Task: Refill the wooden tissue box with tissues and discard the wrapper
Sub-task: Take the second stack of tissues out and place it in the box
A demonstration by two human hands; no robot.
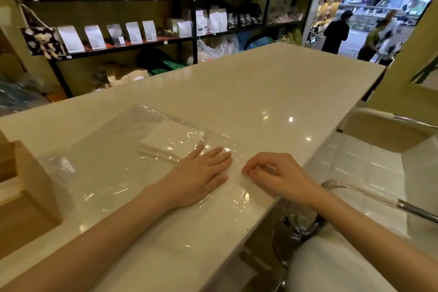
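Clear plastic wrapper (pixel 147 163) lies spread flat across the near half of the tabletop (pixel 272 83), reaching almost to the near-right edge. A small stack of white tissues (pixel 163 142) sits inside or under it, toward the middle of the sheet; which layer covers them I cannot tell. Left hand (pixel 201 173) rests palm-down, fingers extended, pressing the film just beside the stack, its grip released and nothing clasped. Right hand (pixel 277 173) is curled close by at the near-right edge, thumb and fingertips pinched on what looks like the wrapper's margin, a light clenched grip on film only. The wooden tissue box (pixel 26 187) stands at the near-left edge, well apart from the hands, only partly in frame. Judgement on handling: the film is thin, limp and slick, likely to cling, crinkle and slide on the glossy surface, so it wants one hand anchoring while the other pulls at an open edge. The tissues are very light and soft, prone to splaying; best taken as a whole stack, squeezed across the short sides. The wrapper crumples easily for discarding.
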